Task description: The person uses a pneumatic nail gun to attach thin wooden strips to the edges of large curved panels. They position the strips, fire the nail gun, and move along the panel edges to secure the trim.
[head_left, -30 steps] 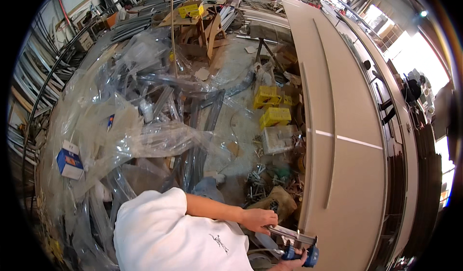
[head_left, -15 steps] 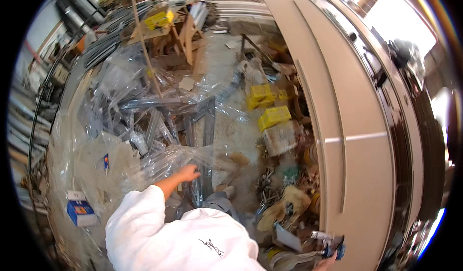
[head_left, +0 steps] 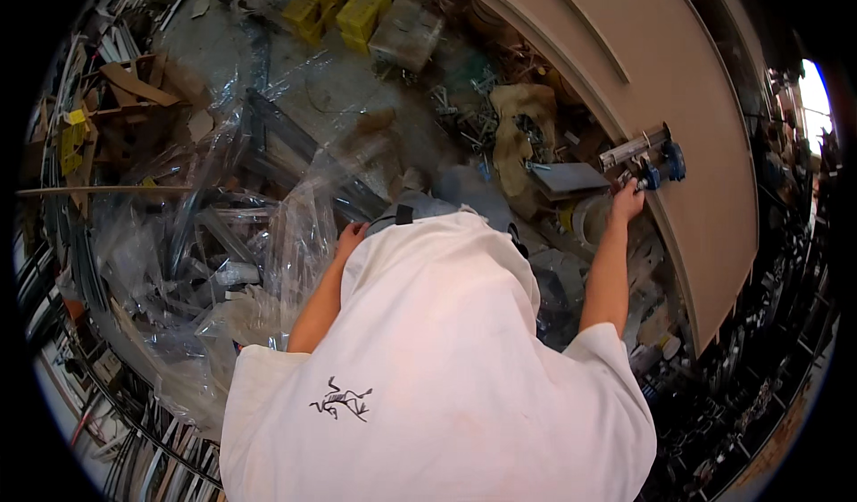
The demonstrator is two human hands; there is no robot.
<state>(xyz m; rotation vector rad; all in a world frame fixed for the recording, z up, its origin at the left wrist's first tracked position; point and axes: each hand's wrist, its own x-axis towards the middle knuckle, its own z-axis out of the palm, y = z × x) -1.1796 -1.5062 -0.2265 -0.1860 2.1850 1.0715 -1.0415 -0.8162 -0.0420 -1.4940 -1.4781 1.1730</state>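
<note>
At the right, my right hand (head_left: 628,200) is closed round a blue and silver power tool (head_left: 659,161), which looks like a nail gun. The tool is over the edge of a long beige board (head_left: 692,154). My left hand (head_left: 350,237) is low beside my grey-trousered leg (head_left: 420,206), close to crumpled clear plastic sheeting (head_left: 299,225). Its fingers are mostly hidden, so I cannot tell if it holds anything. Below the tool stands a pale bucket (head_left: 589,219), with a grey flat panel (head_left: 568,181) near its top.
Yellow boxes (head_left: 364,13) and a worn whitish box (head_left: 406,33) stand on the floor ahead. Loose metal hardware (head_left: 473,109) lies beside a tan sack (head_left: 518,136). Grey metal profiles (head_left: 303,149) and plastic cover the left floor. Cardboard scraps (head_left: 134,87) are piled at the far left.
My view has swung down and to the right. My left hand has drawn back from the plastic to beside my leg. The tool in my right hand now shows fully, higher in view.
</note>
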